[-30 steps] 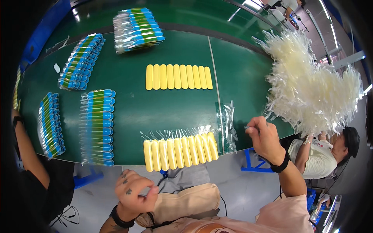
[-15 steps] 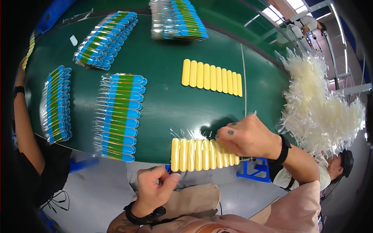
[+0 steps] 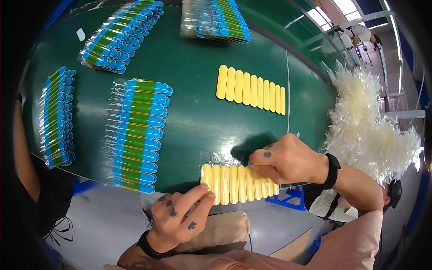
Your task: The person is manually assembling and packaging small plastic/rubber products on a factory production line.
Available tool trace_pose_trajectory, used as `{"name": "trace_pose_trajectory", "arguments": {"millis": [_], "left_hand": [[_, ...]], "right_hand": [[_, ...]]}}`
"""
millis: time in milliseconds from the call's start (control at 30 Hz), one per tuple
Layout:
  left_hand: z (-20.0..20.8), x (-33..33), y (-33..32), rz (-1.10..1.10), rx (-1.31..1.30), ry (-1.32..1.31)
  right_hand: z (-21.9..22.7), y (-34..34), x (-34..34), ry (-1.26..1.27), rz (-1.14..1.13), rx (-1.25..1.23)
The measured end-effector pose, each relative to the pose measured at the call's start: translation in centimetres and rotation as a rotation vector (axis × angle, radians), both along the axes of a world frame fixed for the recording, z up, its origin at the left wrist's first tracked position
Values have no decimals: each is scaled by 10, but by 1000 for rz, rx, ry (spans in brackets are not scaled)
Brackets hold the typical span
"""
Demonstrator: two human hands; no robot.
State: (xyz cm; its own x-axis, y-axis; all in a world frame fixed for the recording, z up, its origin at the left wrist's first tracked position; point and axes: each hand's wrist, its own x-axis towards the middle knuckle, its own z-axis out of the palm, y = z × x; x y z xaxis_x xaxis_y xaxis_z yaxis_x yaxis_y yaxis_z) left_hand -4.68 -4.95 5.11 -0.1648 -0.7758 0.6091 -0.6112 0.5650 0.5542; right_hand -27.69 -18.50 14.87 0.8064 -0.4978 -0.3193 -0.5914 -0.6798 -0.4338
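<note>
A row of yellow nail-file-like strips (image 3: 233,184), flat with rounded ends, lies side by side in clear film at the table's near edge. My left hand (image 3: 182,217) pinches its left end, fingertips on the leftmost strip. Over the upper right part of the row, my right hand (image 3: 288,159) is closed in a pinch. Its fingers cover the tops of several strips, and the exact grip is partly hidden. Clear film (image 3: 218,157) sticks up above the row. Farther off, a second yellow row (image 3: 251,89) rests flat on the green table (image 3: 189,126).
Left of my hands lies a stack of wrapped blue-and-green strips (image 3: 137,135); similar stacks (image 3: 58,117) stand farther left and at the back. A large heap of clear plastic sleeves (image 3: 364,126) is at the right. Another person's arm (image 3: 20,135) shows at the left edge.
My left hand has moved up and right from below the row onto its left end, its fingers now extended to the strip. My right hand stays on the row. The view has shifted slightly.
</note>
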Motion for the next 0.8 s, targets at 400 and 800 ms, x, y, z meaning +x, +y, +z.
{"name": "trace_pose_trajectory", "arguments": {"millis": [400,800], "left_hand": [[20,-2,-5,-31,24,-103],[19,-3,-10,-74,76,-165]], "right_hand": [[-18,2,22,-275,78,-25],[-6,25,-60,-104,-89,-264]]}}
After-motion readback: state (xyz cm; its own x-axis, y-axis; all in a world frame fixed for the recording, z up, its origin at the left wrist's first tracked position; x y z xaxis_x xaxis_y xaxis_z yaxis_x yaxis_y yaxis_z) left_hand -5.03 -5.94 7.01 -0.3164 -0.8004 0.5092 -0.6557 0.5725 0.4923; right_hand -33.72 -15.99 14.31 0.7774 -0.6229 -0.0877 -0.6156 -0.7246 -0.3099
